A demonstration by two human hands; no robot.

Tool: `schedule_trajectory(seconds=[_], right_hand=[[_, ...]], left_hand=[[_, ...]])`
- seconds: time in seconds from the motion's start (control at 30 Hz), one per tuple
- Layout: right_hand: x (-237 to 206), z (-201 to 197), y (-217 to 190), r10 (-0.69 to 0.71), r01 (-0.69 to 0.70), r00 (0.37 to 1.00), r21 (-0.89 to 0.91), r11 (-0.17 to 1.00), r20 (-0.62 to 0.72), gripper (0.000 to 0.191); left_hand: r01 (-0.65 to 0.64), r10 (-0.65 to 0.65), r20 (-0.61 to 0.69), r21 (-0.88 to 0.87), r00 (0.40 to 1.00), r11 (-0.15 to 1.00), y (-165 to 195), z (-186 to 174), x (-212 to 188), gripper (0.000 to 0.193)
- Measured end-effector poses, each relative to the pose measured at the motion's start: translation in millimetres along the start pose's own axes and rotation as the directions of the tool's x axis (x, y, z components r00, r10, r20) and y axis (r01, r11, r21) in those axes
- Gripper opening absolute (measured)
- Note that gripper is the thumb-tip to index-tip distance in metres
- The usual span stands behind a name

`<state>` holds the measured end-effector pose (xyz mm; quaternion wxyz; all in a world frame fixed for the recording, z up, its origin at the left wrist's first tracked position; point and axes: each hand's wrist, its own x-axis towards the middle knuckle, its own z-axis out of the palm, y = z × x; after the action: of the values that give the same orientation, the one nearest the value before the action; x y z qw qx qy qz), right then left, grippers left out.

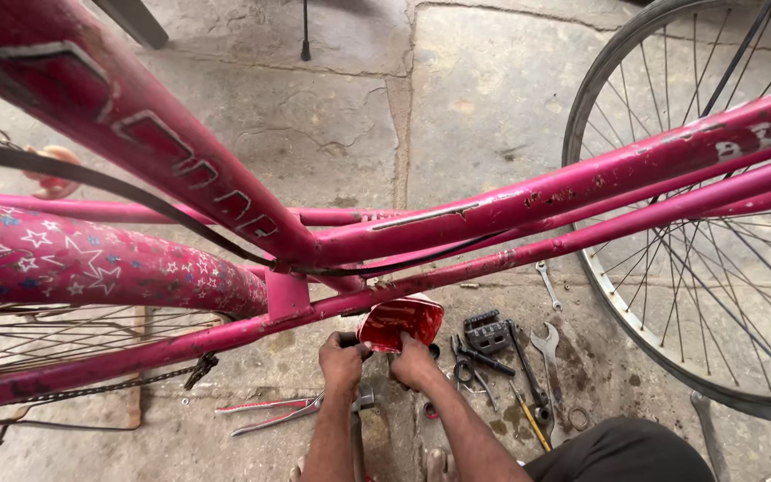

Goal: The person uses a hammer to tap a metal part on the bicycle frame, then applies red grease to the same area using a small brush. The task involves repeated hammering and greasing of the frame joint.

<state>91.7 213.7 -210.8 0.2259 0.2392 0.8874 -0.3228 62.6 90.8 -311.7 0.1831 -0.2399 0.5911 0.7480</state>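
Below the pink bicycle frame (510, 210), both my hands hold a red tin-like container (401, 321) over the stone floor. My left hand (342, 361) grips its left side near a dark part. My right hand (413, 361) holds its lower right edge. The frame tubes cross in front and hide the container's upper part.
A spoked wheel (671, 268) stands at right. Spanners (546, 344), scissors (468, 370), a black pedal (487, 332) and screwdrivers lie on the floor right of my hands. Pliers (269, 415) lie to the left. A star-patterned mudguard (91, 263) and chain (118, 386) are at left.
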Motion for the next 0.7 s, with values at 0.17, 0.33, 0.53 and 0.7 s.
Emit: schedule_trajectory(seconds=[0.17, 0.33, 0.53, 0.7], right_hand=[[-13, -1, -16, 0.155, -0.203, 0.969, 0.254, 0.946, 0.194, 0.072], [-24, 1, -16, 0.012, -0.183, 0.969, 0.679, 0.711, 0.248, 0.068], [-19, 2, 1, -0.151, -0.438, 0.873, 0.882, 0.171, 0.463, 0.075], [-13, -17, 41, -0.144, -0.292, 0.931, 0.922, 0.255, 0.335, 0.074]], left_hand=[[-0.084, 0.083, 0.019, 0.095, 0.996, 0.992, -2, -2, -3, 0.020], [-0.088, 0.084, 0.047, 0.080, 0.995, 0.993, 0, 0, -5, 0.020], [-0.011, 0.010, 0.051, 0.027, 0.999, 1.000, 12, -2, -8, 0.022], [0.068, -0.074, -0.038, -0.138, 0.997, 0.988, 12, -3, -1, 0.023]])
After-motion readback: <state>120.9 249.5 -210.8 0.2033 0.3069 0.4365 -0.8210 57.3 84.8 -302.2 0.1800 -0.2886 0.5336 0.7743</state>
